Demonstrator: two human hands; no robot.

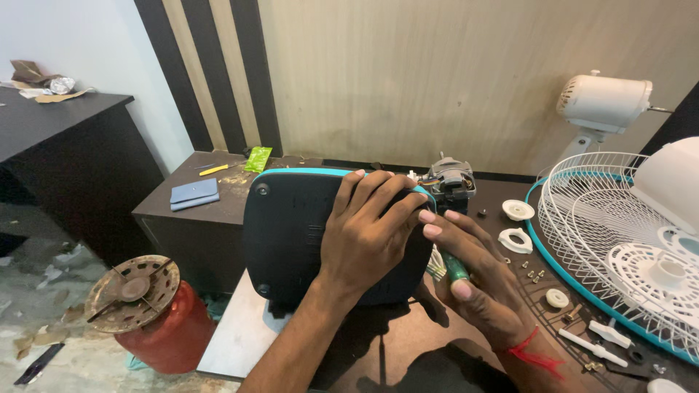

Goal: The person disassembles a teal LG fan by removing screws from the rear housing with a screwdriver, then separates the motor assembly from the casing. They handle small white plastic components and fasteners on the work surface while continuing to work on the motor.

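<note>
A dark fan base [291,233] with a teal rim stands tipped up on the dark table [408,349], its underside facing me. My left hand [368,229] lies flat on that underside, fingers spread toward the right edge. Just right of it, my right hand [473,273] is shut on a green-handled screwdriver [456,268], whose tip is hidden behind the base edge. A bundle of white wires [435,263] shows between the two hands. Behind them sits a bare fan motor [451,180].
A white wire fan guard [590,218] with teal ring lies at right, beside white plastic parts [517,240] and small screws [535,275]. A white fan motor housing [604,102] stands behind. A red cylinder [164,327] with a rusty disc sits on the floor at left, near a dark desk [65,145].
</note>
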